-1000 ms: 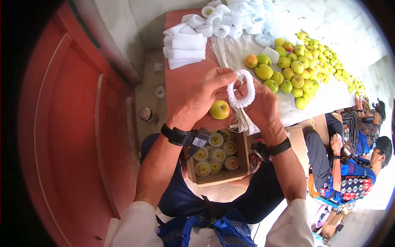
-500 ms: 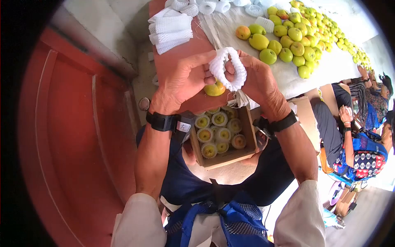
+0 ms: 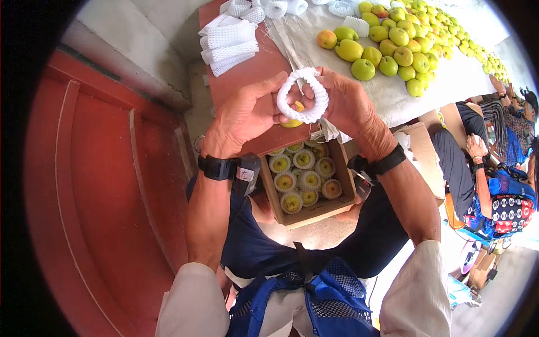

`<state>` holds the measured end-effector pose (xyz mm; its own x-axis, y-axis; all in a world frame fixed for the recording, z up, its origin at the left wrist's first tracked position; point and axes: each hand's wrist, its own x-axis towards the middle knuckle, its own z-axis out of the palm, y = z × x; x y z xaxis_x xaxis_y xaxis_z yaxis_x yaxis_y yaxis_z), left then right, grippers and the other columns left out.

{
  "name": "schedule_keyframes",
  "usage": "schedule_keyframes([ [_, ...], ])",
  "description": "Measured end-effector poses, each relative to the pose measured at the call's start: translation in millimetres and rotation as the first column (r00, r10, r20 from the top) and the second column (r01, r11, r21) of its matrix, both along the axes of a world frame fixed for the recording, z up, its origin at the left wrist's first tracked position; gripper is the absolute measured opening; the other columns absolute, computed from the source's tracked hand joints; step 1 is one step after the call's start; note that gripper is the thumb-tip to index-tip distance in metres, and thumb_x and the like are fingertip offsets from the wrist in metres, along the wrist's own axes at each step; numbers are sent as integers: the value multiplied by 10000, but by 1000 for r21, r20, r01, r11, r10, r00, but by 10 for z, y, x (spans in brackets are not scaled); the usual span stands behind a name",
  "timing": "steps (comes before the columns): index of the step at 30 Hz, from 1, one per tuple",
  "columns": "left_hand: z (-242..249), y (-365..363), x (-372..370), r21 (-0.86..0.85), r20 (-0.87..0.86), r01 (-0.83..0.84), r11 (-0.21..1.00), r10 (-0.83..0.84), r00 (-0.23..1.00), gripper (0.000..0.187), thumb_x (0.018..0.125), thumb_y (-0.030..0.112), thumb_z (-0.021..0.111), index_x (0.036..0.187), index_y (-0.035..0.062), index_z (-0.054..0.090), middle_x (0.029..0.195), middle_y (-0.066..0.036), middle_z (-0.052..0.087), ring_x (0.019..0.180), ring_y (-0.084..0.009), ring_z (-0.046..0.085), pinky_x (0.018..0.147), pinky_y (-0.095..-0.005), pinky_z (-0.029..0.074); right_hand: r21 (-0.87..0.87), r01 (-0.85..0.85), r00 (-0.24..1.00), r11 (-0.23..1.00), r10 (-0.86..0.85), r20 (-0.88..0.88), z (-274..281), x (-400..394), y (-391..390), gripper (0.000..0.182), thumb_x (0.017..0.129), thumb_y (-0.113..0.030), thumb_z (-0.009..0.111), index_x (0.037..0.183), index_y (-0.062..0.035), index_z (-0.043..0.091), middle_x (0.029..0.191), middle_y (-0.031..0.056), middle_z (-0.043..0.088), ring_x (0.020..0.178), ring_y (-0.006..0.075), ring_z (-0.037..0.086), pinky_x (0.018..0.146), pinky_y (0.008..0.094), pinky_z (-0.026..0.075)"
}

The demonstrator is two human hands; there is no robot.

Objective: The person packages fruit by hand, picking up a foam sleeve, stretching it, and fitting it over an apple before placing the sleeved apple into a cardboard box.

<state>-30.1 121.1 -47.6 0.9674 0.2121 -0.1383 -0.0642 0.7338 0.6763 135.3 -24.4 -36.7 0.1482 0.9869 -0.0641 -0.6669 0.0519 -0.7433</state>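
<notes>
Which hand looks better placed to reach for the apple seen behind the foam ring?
Probably the left hand: it appears nearer the apple, while the right hand sits farther off. Both hands hold the foam ring, though.

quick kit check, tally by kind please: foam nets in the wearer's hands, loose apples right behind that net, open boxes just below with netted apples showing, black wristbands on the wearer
Foam net: 1
Loose apple: 1
Open box: 1
Black wristbands: 2
Total: 5
</notes>
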Motion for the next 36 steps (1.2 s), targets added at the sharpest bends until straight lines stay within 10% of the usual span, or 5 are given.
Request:
schedule_keyframes([
  [3,-20,8,-12,-1,24,35,999,-35,999,290,1014,319,622,1175,82,663,1099,-23,687,969,-128,604,707,-281,433,-33,-104,994,994,103,-36,77,14,-32,273,1014,-239,552,1183,-26,546,1062,83,617,993,207,616,931,352,500],
  [14,-79,36,-80,-36,20,112,993,-111,994,364,1026,262,599,1300,23,600,1115,-55,664,1000,-168,616,910,-344,499,-184,34,988,982,-6,154,39,-16,-53,300,1023,-221,547,1177,36,569,1046,126,685,894,193,701,761,294,569],
  [24,-266,-27,-88,493,-304,-58,868,234,923,243,1035,315,592,1078,88,671,886,40,632,758,-47,541,625,-222,415,-332,113,912,936,35,408,-390,89,-35,239,993,-267,663,1076,-44,641,904,-13,621,697,36,518,532,203,345],
  [31,-317,-170,-12,701,-426,-44,712,467,775,266,1036,349,592,1015,88,641,854,42,606,704,-40,511,566,-209,391,-373,287,846,882,-50,531,-486,-37,29,294,957,-309,710,1070,-42,666,880,-13,621,703,40,523,552,197,368],
  [36,-629,-115,50,793,-397,-16,609,537,745,299,1050,337,567,1049,44,624,890,-2,620,768,-77,552,618,-253,442,-200,468,632,861,-168,757,-851,-59,122,366,963,-317,667,1087,27,666,916,133,712,796,216,665,706,346,531],
])
